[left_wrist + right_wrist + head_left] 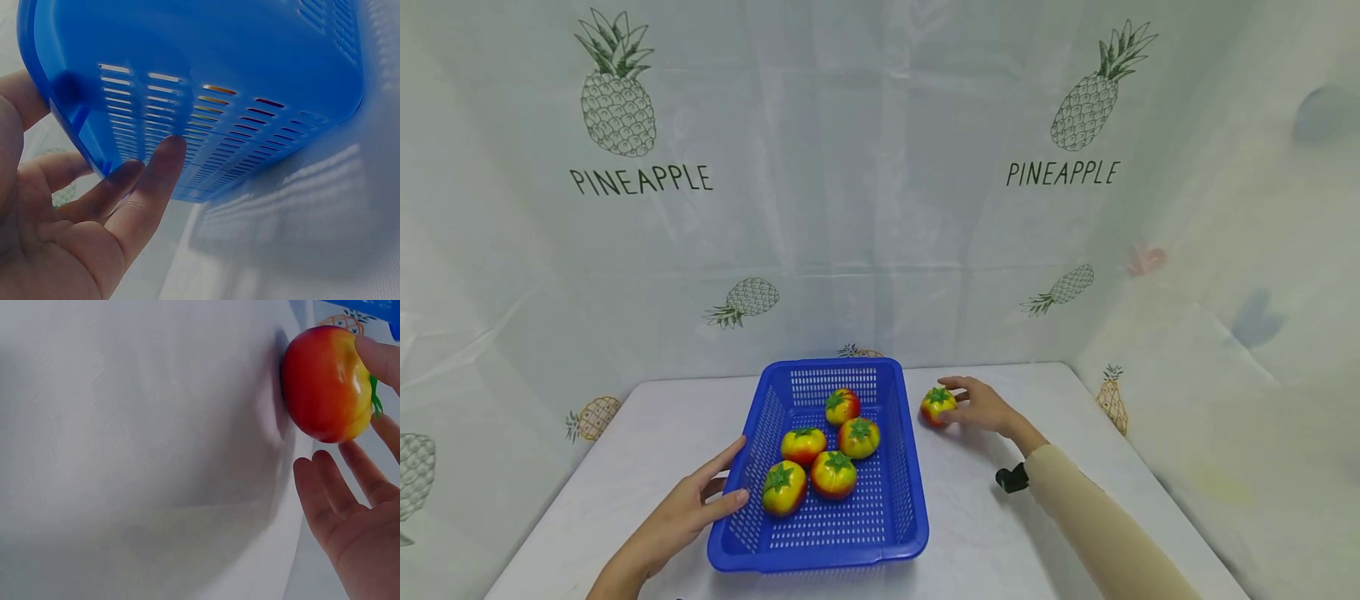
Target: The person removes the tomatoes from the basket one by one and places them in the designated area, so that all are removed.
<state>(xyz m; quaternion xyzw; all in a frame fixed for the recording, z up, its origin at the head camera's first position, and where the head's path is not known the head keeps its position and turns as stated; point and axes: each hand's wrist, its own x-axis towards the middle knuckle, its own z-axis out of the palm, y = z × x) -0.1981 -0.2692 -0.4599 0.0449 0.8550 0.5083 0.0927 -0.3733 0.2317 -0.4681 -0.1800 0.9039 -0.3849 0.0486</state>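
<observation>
A blue plastic basket [820, 560] with slotted walls stands on the white table. Several yellow-and-red tomatoes [833, 475] with green leafy tops lie inside it, grouped toward its left and back. My left hand [681, 508] holds the basket's left rim, thumb and index finger at the edge; other fingers [153, 194] touch the outer slotted wall. To the right of the basket, a single tomato [936, 407] rests on the table. My right hand [981, 407] is around it with fingers loosely spread, the thumb [381, 359] over its side and some fingertips apart from it.
A small black object [1012, 478] is by the right sleeve [1097, 517]. Behind the white table [977, 517] hangs a pale curtain [865, 208] printed with pineapples, which also runs along both sides.
</observation>
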